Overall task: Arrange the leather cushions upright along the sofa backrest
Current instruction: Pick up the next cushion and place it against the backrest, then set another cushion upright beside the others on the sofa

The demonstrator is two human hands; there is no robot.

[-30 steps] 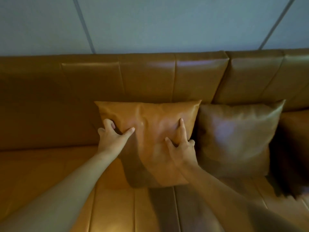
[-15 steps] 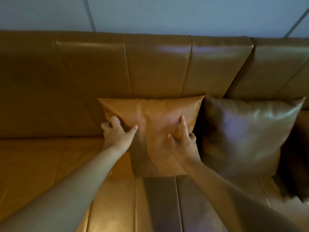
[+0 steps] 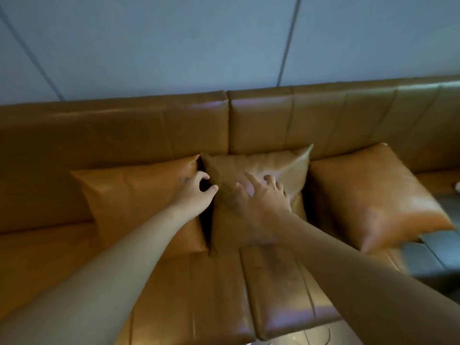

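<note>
Setting: pale blue-grey panelled wall [image 3: 174, 46] behind a long tan leather sofa backrest [image 3: 124, 135]; tan leather seat [image 3: 211, 295] below it.
Landmark: darker olive-brown square leather cushion [image 3: 278, 165], leaning against the backrest at its centre seam.
Neighbour to its left: tan square leather cushion [image 3: 134, 195], leaning on the backrest, edge just beside the landmark with a dark gap between.
Neighbour to its right: second tan square leather cushion [image 3: 373, 195], tipped forward, lower corner out over the seat edge.
Left hand [image 3: 194, 195]: at the landmark's left edge, over the gap; thumb and forefinger curled into an open hook, closed on nothing I can see.
Right hand [image 3: 266, 195]: on the landmark's face, fingers spread; blurred, so contact looks light, not certain.
Nearer hand: both within reach of the landmark; right sits squarer on it.
Bearing: cushion lies straight ahead of both palms, top edge running along the backrest.
Judgement: landmark near upright; right-hand neighbour looks least settled.
</note>
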